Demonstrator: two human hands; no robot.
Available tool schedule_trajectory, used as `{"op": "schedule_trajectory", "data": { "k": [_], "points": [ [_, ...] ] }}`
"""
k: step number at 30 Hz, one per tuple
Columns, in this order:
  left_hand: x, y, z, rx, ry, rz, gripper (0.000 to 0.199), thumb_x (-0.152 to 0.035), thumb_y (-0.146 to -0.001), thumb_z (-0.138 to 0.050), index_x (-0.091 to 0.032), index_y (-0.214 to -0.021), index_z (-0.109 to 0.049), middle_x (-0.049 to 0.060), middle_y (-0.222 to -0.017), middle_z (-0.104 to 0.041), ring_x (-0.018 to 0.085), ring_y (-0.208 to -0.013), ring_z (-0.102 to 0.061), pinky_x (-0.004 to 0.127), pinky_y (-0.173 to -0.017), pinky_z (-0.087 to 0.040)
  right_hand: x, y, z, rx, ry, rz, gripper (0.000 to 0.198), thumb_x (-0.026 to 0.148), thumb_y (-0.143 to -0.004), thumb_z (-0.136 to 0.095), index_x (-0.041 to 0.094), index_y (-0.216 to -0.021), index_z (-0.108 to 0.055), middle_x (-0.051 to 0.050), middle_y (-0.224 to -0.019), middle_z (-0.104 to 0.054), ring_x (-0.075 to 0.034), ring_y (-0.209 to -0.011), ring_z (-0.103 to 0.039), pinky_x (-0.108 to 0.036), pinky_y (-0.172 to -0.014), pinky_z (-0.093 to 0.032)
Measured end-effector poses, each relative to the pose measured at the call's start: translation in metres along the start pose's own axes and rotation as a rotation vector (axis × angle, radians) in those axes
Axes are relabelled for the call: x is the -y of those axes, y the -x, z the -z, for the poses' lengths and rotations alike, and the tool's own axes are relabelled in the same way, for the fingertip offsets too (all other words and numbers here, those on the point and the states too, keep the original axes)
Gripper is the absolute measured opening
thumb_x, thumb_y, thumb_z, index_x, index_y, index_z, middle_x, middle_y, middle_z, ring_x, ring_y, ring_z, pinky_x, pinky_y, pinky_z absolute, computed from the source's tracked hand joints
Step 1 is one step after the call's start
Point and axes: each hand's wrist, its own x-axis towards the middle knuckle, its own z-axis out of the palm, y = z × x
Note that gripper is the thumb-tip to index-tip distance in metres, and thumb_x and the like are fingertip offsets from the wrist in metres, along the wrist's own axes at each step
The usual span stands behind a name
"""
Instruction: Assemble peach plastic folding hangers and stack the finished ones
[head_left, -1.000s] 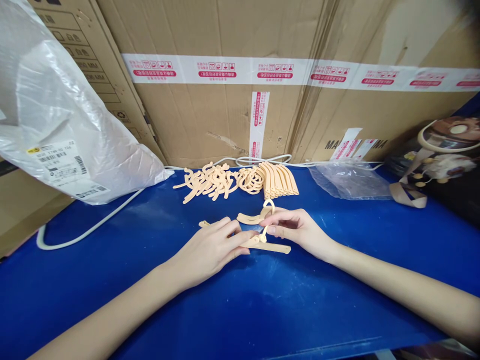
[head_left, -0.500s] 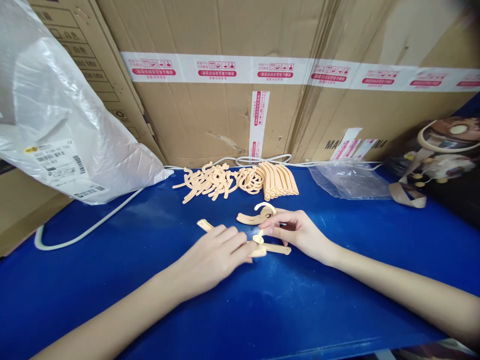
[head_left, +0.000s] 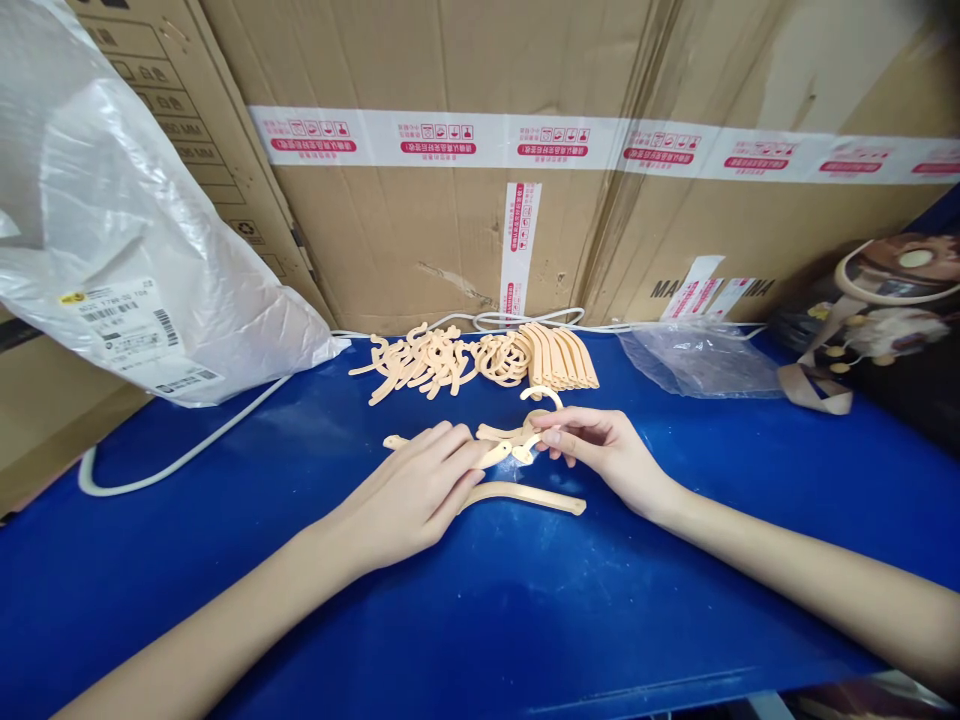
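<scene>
My left hand [head_left: 420, 490] is closed over a cream curved hanger arm [head_left: 495, 456], whose end pokes out past the fingertips. Beneath that hand another curved hanger arm [head_left: 532, 494] sticks out to the right, low over the table; I cannot tell whether the hand grips it too. Between thumb and fingers, my right hand [head_left: 604, 450] pinches a cream hanger hook [head_left: 541, 393], its curl upward and its round base [head_left: 523, 454] close to the left arm's end. Just behind, partly hidden, lie more cream hanger pieces [head_left: 499, 433].
Behind my hands, loose hanger hooks [head_left: 420, 362] lie in a heap beside a neat row of hanger arms [head_left: 562, 358]. A white plastic bag [head_left: 150, 270] stands left, clear plastic [head_left: 690, 360] lies right. Large cardboard [head_left: 420, 230] backs the blue table [head_left: 450, 620]; a cable [head_left: 180, 450] crosses left.
The hook in my right hand has moved up and slightly away. The arm end in my left hand has risen and separated from the other curved arm, which now shows more fully below.
</scene>
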Motion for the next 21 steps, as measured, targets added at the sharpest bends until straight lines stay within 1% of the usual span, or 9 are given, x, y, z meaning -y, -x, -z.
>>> {"op": "schedule_trajectory", "data": {
  "k": [4,8,11,14,16,18,21],
  "points": [
    [0.0001,0.0,-0.0009,0.008,-0.004,-0.019,0.027,-0.023,-0.1,-0.031,-0.016,-0.111,-0.054,0.007,-0.097,-0.056,0.02,-0.087,-0.05,0.033,-0.077,-0.042,0.0002,-0.0009,0.0009,-0.016,-0.037,0.0,0.016,0.033,-0.078,-0.072,0.023,-0.089,-0.074,-0.002,-0.08,-0.073,-0.013,-0.07,-0.065,-0.024,-0.058,-0.048],
    [0.0019,0.0002,-0.0022,0.01,-0.01,-0.056,0.027,-0.023,-0.1,-0.031,-0.015,-0.109,-0.055,0.007,-0.094,-0.056,0.02,-0.084,-0.049,0.033,-0.075,-0.041,0.0006,-0.0015,0.0009,0.001,-0.071,-0.001,0.014,0.032,-0.077,-0.073,0.024,-0.089,-0.075,-0.002,-0.079,-0.074,-0.012,-0.07,-0.066,-0.023,-0.059,-0.049],
    [0.0024,0.0008,-0.0046,-0.015,-0.02,-0.102,0.029,-0.024,-0.1,-0.032,-0.016,-0.116,-0.054,0.006,-0.093,-0.056,0.02,-0.082,-0.048,0.032,-0.073,-0.04,-0.0012,-0.0022,0.0011,0.044,-0.086,-0.001,0.017,0.031,-0.077,-0.073,0.024,-0.092,-0.075,-0.001,-0.08,-0.074,-0.012,-0.069,-0.066,-0.024,-0.061,-0.051],
    [0.0029,0.0018,-0.0063,-0.037,-0.032,-0.13,0.031,-0.023,-0.1,-0.032,-0.017,-0.126,-0.049,0.006,-0.095,-0.055,0.019,-0.083,-0.047,0.032,-0.073,-0.039,-0.0024,-0.0026,0.0017,0.071,-0.077,0.006,0.016,0.031,-0.077,-0.073,0.025,-0.091,-0.075,-0.001,-0.081,-0.073,-0.011,-0.068,-0.065,-0.024,-0.061,-0.051],
    [0.0033,0.0026,-0.0064,-0.038,-0.032,-0.134,0.032,-0.022,-0.1,-0.032,-0.017,-0.128,-0.047,0.006,-0.097,-0.055,0.02,-0.085,-0.048,0.032,-0.074,-0.039,-0.002,-0.0026,0.0018,0.086,-0.055,0.021,0.013,0.03,-0.078,-0.072,0.025,-0.09,-0.075,-0.001,-0.086,-0.074,-0.012,-0.073,-0.066,-0.025,-0.067,-0.053],
    [0.0035,0.0031,-0.0055,-0.036,-0.042,-0.134,0.033,-0.021,-0.1,-0.031,-0.017,-0.13,-0.045,0.006,-0.098,-0.055,0.02,-0.085,-0.048,0.032,-0.075,-0.039,-0.0011,-0.0023,0.0016,0.102,-0.039,0.041,0.012,0.029,-0.079,-0.072,0.026,-0.089,-0.075,-0.001,-0.092,-0.073,-0.014,-0.082,-0.067,-0.028,-0.077,-0.053],
    [0.0033,0.0032,-0.0037,-0.036,-0.072,-0.14,0.034,-0.019,-0.1,-0.031,-0.017,-0.132,-0.043,0.006,-0.098,-0.055,0.02,-0.083,-0.047,0.032,-0.072,-0.038,0.0003,-0.0021,0.001,0.119,-0.04,0.052,0.011,0.028,-0.08,-0.071,0.026,-0.09,-0.075,0.0,-0.094,-0.073,-0.015,-0.089,-0.067,-0.03,-0.086,-0.051]
  ]
}}
